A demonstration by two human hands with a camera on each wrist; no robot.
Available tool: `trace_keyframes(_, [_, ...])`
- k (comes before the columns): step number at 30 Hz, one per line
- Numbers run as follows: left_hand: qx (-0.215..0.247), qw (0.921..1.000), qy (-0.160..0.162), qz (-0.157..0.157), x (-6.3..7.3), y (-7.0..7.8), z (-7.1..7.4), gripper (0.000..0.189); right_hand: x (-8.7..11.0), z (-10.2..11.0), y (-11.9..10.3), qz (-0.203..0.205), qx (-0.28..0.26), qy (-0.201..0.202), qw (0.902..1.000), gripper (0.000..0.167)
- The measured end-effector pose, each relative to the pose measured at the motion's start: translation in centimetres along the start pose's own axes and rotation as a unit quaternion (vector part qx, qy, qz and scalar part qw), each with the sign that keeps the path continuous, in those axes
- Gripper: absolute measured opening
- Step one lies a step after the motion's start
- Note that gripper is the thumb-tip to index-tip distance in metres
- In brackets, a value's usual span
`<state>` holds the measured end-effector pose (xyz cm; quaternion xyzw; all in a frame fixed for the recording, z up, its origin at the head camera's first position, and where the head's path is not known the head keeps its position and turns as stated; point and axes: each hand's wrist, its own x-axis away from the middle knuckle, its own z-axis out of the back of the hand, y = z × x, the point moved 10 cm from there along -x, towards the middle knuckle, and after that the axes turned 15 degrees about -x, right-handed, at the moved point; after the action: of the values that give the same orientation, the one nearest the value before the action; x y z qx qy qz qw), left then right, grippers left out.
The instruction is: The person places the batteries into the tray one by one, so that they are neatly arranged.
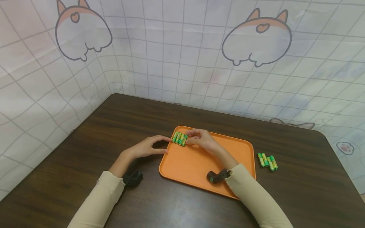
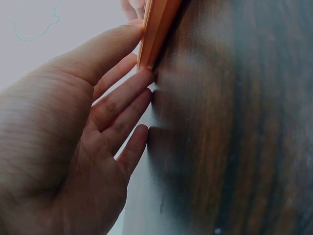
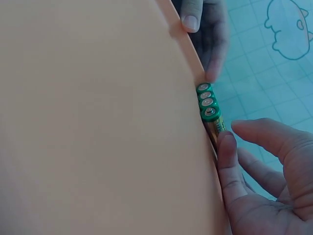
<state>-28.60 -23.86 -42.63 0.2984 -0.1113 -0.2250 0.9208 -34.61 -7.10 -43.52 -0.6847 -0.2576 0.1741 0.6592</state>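
Observation:
A row of several green-and-yellow batteries [image 1: 180, 138] lies side by side in the far left corner of an orange tray [image 1: 188, 164]. My right hand [image 1: 203, 139] is over the tray at the row's right end. In the right wrist view, one fingertip of the right hand [image 3: 274, 171] touches the nearest battery [image 3: 211, 114], while another finger stays slightly apart from it. My left hand [image 1: 146, 147] is at the tray's left edge, fingers extended. In the left wrist view, the thumb of the left hand [image 2: 83, 122] touches the tray rim [image 2: 156, 34] and other fingertips reach the tabletop.
More green-and-yellow batteries [image 1: 267, 161], several in a loose group, lie on the dark wooden table [image 1: 137, 117] to the right of the tray. A white grid-patterned cloth [image 1: 171, 57] with cartoon drawings rises behind the table and along its left side.

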Motion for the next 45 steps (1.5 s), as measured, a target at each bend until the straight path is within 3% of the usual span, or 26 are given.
trace_keyframes(17, [-0.007, 1.0000, 0.004, 0.006, -0.2, -0.2, -0.6, 0.052, 0.9, 1.8, 0.1, 0.000, -0.014, 0.013, 0.9998, 0.042])
trace_keyframes(26, [-0.009, 0.9999, 0.006, 0.009, 0.0, 0.0, -0.4, 0.053, 2.0, 3.8, -0.3, 0.008, -0.003, 0.046, 0.9989, 0.038])
trace_keyframes(45, [-0.015, 0.9998, 0.010, 0.003, -0.2, 0.3, 0.0, 0.053, 4.1, 5.4, -1.7, 0.004, 0.012, 0.035, 0.9993, 0.038])
